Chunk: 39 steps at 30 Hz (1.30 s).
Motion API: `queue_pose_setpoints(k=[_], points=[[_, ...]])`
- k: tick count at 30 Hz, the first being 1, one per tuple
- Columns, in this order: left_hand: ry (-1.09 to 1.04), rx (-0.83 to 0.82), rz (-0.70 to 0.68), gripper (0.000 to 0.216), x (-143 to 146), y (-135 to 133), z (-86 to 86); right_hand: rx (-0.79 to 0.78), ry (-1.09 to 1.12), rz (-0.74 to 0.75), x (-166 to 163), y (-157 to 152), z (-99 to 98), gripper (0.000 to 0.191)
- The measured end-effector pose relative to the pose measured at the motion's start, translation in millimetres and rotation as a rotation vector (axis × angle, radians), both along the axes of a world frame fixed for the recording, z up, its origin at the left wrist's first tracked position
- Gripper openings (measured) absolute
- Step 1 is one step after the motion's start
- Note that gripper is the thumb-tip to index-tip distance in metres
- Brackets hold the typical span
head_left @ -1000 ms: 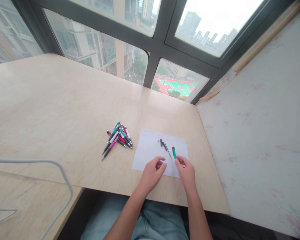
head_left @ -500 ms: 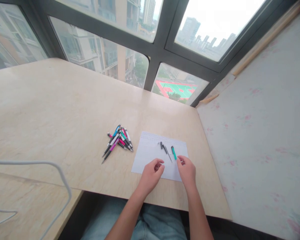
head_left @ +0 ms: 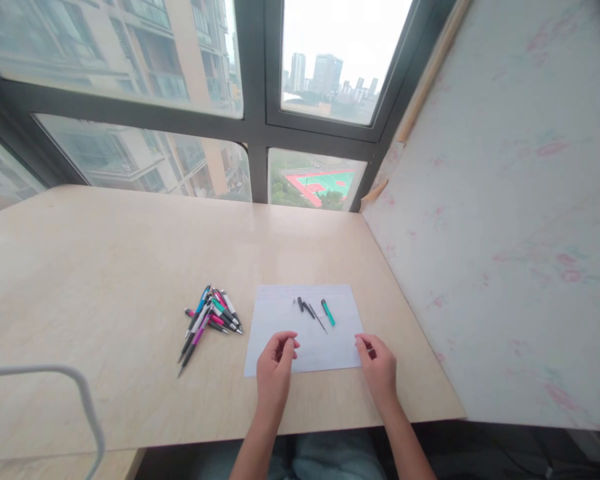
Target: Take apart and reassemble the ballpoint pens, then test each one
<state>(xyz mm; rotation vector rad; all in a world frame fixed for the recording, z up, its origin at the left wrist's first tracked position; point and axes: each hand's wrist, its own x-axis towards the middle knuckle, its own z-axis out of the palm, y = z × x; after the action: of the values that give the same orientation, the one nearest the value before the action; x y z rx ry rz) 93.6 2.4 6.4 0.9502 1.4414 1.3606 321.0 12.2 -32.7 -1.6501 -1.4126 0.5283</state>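
A white sheet of paper [head_left: 280, 320] lies on the pale wooden table [head_left: 105, 267]. On it rest a green pen barrel [head_left: 328, 312], a thin refill [head_left: 319, 319] and small black pen parts [head_left: 304, 306]. My left hand [head_left: 275, 367] hovers at the sheet's near edge with fingers curled and tips pinched. My right hand [head_left: 379, 365] is by the sheet's right corner, fingers curled inward. I cannot make out anything in either hand. A pile of several coloured pens [head_left: 210, 319] lies left of the sheet.
A grey curved metal tube [head_left: 80, 393] crosses the lower left. Big windows [head_left: 180, 80] run behind the table. A pale floral wall [head_left: 505, 220] closes the right side. My lap in jeans [head_left: 320, 463] shows under the table edge.
My right hand drew back from the green pen barrel toward the sheet's right corner. My left hand shifted slightly left and nearer. The camera tilted upward, showing more window.
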Motion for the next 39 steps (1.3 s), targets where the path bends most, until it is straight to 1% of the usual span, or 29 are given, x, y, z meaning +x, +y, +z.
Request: queue_pose_setpoints(k=[3, 6, 9, 12, 14, 15, 16, 18, 21, 28, 39], points=[[0.009, 0.016, 0.003, 0.026, 1.6, -0.5, -2.2, 0.018, 0.054, -0.009, -0.8, -1.2, 1.1, 0.030], [0.081, 0.033, 0.013, 0.027, -5.8, -2.6, -2.9, 0.040, 0.117, -0.059, 0.0, -2.6, 1.3, 0.030], [0.268, 0.062, 0.054, 0.026, -22.2, -8.1, -4.3, 0.039, 0.161, -0.064, 1.8, -2.5, -0.5, 0.031], [0.537, 0.114, 0.091, 0.023, -35.8, -16.6, -7.5, 0.035, 0.169, -0.025, 2.9, -1.5, -2.0, 0.032], [0.678, 0.142, 0.062, 0.023, -38.3, -21.3, -9.4, 0.037, 0.169, -0.005, 3.0, -1.1, -1.9, 0.032], [0.736, 0.157, 0.021, 0.023, -37.6, -22.8, -9.9, 0.038, 0.170, 0.003, 2.8, -0.9, -1.5, 0.032], [0.788, 0.170, -0.020, 0.022, -36.0, -23.7, -10.0, 0.039, 0.170, 0.011, 2.6, -0.8, -1.0, 0.033], [0.853, 0.178, -0.056, 0.023, -32.1, -23.9, -9.3, 0.042, 0.165, 0.023, 2.2, -0.6, 0.2, 0.034], [0.879, 0.170, -0.077, 0.023, -28.8, -22.8, -8.2, 0.047, 0.147, 0.031, 2.2, -0.3, 1.0, 0.036], [0.844, 0.148, -0.072, 0.024, -33.3, -20.1, -12.4, 0.054, 0.102, 0.023, 3.7, 0.7, -1.1, 0.040], [0.807, 0.140, -0.098, 0.023, -33.6, -18.8, -13.5, 0.050, 0.058, 0.024, 4.4, 0.3, 0.0, 0.038]])
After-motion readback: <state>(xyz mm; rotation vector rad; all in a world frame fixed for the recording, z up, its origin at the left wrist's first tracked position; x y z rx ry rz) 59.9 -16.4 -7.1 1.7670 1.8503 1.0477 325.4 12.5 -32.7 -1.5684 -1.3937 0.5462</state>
